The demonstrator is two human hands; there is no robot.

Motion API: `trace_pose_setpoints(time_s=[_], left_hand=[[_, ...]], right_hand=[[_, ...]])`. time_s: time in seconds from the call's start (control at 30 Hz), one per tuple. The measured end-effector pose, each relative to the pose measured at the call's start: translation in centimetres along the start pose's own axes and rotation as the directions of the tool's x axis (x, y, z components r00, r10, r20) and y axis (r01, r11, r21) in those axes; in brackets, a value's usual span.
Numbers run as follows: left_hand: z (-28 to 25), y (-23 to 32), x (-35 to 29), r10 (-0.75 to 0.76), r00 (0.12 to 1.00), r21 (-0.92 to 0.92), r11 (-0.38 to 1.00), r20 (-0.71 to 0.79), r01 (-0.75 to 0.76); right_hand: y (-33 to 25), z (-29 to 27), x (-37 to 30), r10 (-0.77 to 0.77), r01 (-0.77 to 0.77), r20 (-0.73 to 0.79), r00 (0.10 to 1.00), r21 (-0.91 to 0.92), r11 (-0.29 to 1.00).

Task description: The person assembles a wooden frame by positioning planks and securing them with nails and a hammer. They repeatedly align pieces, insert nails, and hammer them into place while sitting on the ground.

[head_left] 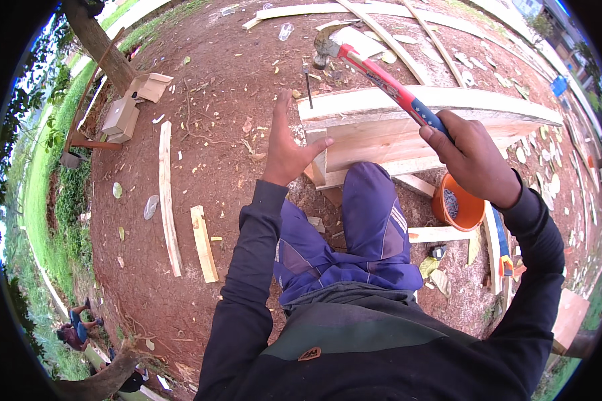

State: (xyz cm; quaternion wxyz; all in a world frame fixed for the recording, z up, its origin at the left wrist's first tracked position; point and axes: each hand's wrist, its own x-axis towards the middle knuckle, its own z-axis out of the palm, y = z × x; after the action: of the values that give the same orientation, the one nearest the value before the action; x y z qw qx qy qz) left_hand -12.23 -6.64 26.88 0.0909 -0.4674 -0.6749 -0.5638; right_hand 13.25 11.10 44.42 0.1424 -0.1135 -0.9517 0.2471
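Observation:
My right hand (pixel 471 154) is wrapped round the lower handle of a claw hammer (pixel 391 81) with a red and blue handle. The hammer's metal head hangs above and just right of a nail (pixel 308 92), which stands upright in the near-left end of a long wooden plank frame (pixel 374 137). Beside that end is my left hand (pixel 289 150), its thumb stretched toward the wood and its fingers pointing away from me. It holds nothing; whether it touches the frame I cannot tell. My knees are up against the frame's near side.
Right of my knees stands an orange bucket (pixel 471 210) with nails in it. A hand saw (pixel 503 247) with a blue and orange handle lies beyond it. Loose wood strips (pixel 169 200) lie at the left. An open cardboard box (pixel 122 119) and a hoe (pixel 72 157) are near a tree.

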Motion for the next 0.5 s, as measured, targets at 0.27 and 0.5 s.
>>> trace_pose_setpoints(time_s=[0.27,0.5], left_hand=[[3.9,-3.6,-2.4,-0.208,0.977,-0.113,0.971,0.049,0.212],[6.4,-3.6,-3.0,-0.332,0.935,-0.209,0.93,-0.122,0.303]], right_hand=[[3.7,3.0,-1.5,0.192,-0.197,0.099,0.976,0.038,0.98],[7.0,5.6,-2.6,0.282,-0.288,0.119,0.952,0.029,0.957]])
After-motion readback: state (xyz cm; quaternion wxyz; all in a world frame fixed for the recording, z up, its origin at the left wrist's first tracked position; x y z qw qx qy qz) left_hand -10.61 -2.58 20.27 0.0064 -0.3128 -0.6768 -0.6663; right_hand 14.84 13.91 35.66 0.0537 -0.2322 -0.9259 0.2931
